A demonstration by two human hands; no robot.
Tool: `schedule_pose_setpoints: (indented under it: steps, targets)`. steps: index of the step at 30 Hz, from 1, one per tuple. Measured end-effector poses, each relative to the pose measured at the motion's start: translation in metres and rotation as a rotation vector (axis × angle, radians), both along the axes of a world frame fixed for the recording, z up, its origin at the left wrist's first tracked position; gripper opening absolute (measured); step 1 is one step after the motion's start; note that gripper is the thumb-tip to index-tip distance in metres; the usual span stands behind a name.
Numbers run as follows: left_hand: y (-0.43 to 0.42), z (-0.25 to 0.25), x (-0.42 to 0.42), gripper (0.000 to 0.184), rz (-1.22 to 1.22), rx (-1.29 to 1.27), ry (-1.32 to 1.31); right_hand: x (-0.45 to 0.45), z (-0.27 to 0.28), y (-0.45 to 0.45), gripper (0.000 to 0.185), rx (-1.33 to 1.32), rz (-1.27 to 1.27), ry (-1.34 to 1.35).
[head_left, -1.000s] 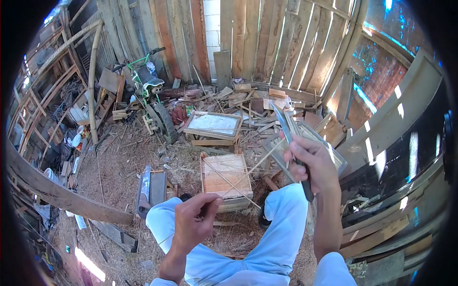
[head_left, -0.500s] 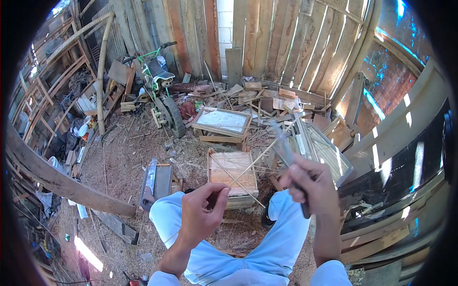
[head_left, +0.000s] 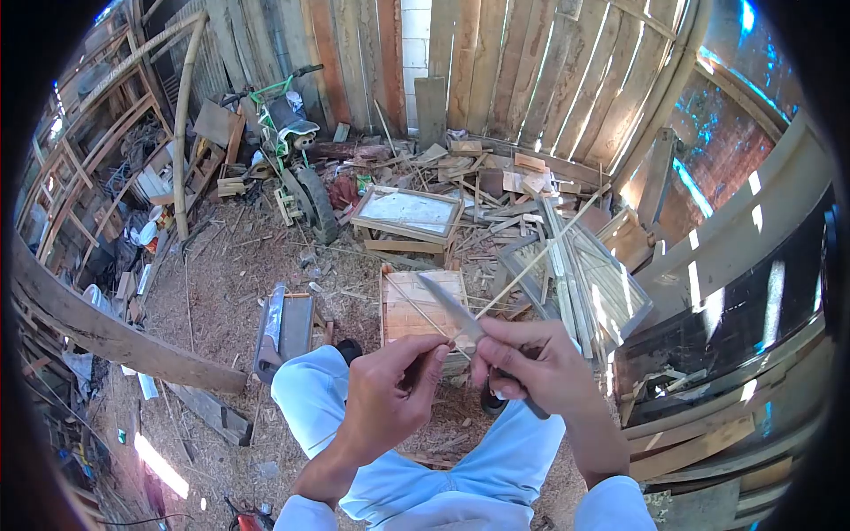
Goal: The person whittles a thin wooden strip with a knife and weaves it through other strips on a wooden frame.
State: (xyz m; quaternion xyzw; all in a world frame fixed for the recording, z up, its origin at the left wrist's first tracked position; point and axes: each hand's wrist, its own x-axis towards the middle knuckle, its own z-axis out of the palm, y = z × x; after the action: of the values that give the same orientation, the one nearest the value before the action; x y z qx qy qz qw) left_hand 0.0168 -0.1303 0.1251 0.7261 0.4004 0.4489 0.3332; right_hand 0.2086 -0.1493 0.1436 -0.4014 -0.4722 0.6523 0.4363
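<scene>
My left hand (head_left: 394, 380) pinches the near end of a long thin wooden stick (head_left: 553, 241), which slants away to the upper right. My right hand (head_left: 536, 365) is closed around the dark handle of a knife (head_left: 450, 304). The blade points up and left, crossing the stick close to my left fingertips; whether the edge touches it I cannot tell. Below the blade, between my knees, stands a wooden box (head_left: 397, 319) with a flat boarded top. Another thin stick (head_left: 410, 292) lies slanting across that top.
A handsaw (head_left: 274, 327) rests on a dark panel (head_left: 299, 320) at left. Farther off are a framed white panel (head_left: 407, 212), scrap wood (head_left: 496, 177) and a small green motorbike (head_left: 305, 190). Slatted frames (head_left: 589, 274) lean at right. A curved beam (head_left: 133, 341) crosses the left side.
The knife in my right hand has come left and down, from being raised apart to crossing the stick beside my left hand. The stick's far end has swung right.
</scene>
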Motion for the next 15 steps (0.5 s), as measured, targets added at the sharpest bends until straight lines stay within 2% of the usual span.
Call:
schedule_pose_setpoints:
  steps: [2,6,9,12,15]
  targets:
    - [-0.001,-0.002,-0.004,0.008,0.001,-0.062,0.018,0.01,0.002,0.005,0.026,0.041,-0.151,0.004]
    - [0.003,-0.015,-0.012,0.009,-0.016,-0.109,0.038,0.02,0.002,0.013,0.021,0.073,-0.219,0.061]
    - [0.001,-0.015,-0.004,0.009,-0.002,-0.078,0.01,0.007,-0.009,0.009,0.025,0.065,-0.093,-0.074]
    - [0.002,-0.016,-0.001,0.009,-0.002,-0.063,-0.022,-0.014,-0.019,0.003,0.027,-0.019,0.038,-0.046]
    - [0.001,-0.013,-0.002,0.01,-0.016,-0.082,-0.03,-0.006,-0.013,0.003,0.027,-0.024,0.01,-0.037]
